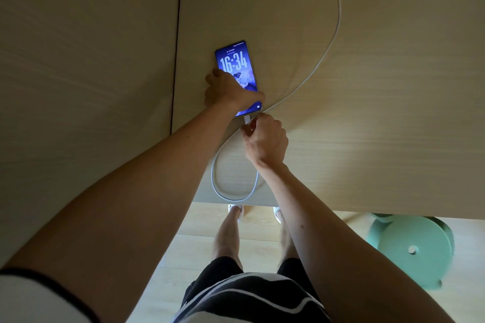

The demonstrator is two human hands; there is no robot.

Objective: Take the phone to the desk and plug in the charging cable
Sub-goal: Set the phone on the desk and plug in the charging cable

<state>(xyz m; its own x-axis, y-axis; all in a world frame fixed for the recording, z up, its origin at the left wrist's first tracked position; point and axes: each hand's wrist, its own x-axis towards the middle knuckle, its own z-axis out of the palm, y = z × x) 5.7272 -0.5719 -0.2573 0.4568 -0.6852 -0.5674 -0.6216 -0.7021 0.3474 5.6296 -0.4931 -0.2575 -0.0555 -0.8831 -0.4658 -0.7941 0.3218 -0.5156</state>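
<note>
Phone (237,71) lies lit on desk (367,86); our left hand (227,93) pressed on it, right hand (265,140) grip pinching white charging cable (333,42) plug at phone's near end

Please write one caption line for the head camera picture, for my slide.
Left hand steadies the lit phone on the desk while the right hand holds the white cable's plug at its bottom edge.

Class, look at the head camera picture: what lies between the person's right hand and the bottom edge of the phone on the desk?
In the head view, only the cable's white plug spans the short stretch between the right hand and the phone; whether it is fully seated cannot be told.
</note>
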